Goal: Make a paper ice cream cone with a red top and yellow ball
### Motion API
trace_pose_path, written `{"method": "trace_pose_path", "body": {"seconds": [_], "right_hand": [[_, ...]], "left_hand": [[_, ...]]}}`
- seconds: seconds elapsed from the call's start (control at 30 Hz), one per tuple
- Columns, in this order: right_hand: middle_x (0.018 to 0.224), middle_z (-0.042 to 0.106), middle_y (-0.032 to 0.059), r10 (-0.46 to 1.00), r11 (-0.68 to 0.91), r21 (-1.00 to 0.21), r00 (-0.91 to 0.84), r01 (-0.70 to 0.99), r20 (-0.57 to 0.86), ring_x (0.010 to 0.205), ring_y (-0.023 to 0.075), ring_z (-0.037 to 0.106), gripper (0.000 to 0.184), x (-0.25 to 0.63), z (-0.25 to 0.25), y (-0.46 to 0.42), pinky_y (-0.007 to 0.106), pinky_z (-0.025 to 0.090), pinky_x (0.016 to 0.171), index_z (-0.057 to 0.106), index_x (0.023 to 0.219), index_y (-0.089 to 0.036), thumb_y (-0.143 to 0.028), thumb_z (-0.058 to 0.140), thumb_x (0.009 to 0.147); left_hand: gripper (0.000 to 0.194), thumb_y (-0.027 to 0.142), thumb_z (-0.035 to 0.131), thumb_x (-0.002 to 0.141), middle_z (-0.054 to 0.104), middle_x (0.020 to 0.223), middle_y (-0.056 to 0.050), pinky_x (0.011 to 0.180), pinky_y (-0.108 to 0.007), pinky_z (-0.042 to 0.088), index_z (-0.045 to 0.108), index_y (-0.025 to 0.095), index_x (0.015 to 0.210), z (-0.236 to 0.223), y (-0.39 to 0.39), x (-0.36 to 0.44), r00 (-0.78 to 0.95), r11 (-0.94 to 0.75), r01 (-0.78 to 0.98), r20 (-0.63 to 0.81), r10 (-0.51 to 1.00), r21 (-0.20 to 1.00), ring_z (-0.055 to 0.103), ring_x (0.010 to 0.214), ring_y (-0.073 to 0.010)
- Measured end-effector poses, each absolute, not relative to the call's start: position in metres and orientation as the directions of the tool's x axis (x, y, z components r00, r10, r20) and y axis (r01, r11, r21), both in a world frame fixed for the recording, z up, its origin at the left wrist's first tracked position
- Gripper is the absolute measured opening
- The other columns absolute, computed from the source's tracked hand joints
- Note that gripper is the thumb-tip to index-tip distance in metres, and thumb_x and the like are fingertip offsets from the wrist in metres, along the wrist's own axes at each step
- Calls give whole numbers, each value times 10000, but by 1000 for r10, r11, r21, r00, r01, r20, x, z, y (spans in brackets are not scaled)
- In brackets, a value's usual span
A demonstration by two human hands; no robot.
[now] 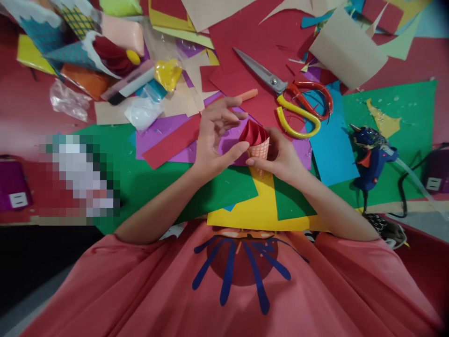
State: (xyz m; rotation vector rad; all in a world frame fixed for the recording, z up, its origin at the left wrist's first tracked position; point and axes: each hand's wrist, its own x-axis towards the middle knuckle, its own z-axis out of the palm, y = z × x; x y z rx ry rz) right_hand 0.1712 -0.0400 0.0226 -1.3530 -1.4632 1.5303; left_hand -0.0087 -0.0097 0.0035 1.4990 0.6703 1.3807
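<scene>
A small paper cone (259, 151) with an orange-and-white checked pattern points downward in front of me. Folded red paper (253, 133) fills its mouth in a swirl. My right hand (285, 157) grips the cone from the right, thumb in front. On the other side, my left hand (214, 142) is open with its fingers apart and curved; its thumb tip is at the rim by the red paper, and whether it presses there I cannot tell. Scissors (275, 83) with one red and one yellow handle lie just beyond my right hand.
A blue hot glue gun (374, 164) lies at the right on green paper (417, 117). Finished-looking paper cones (75, 54), clay packets (122, 32) and a marker (131, 83) crowd the back left. A beige paper roll (347, 49) lies back right. Pixelation covers an area at the left.
</scene>
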Motion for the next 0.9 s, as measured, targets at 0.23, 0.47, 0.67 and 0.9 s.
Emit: {"method": "trace_pose_path", "body": {"seconds": [0.23,0.47,0.67,0.9], "right_hand": [[1128,667,97,944,-122,-951,-263,285,-200,1067,300,655,749,175,19,-39,477,579,942,533,1173,-200,-692,779,665],[1050,695,78,896,-202,-964,-366,171,-252,1011,272,686,659,178,23,-34,437,624,879,582,1134,-195,-703,713,735],[1142,706,69,892,-227,-971,-382,82,-241,1088,265,692,643,177,24,-33,441,609,950,571,1210,-191,-623,737,763],[1118,703,63,898,-217,-968,-363,126,-248,1047,244,700,604,180,25,-29,396,634,880,573,1097,-204,-668,729,744]], "left_hand": [[207,426,777,806,592,1297,-10,1135,-457,467,660,292,911,2,-11,-10,318,-313,-35,307,897,949,611,1211,-207],[201,443,682,885,654,1225,-37,1117,-448,474,666,249,836,4,-6,-13,334,-257,-37,254,908,966,616,1210,-211],[232,437,656,905,703,1167,-43,1014,-402,530,671,234,792,3,-5,-12,354,-310,22,283,892,951,657,1127,-198],[130,378,632,941,675,1188,14,1025,-360,507,673,298,1035,7,16,-38,213,-503,151,469,857,851,636,1123,-151]]}}
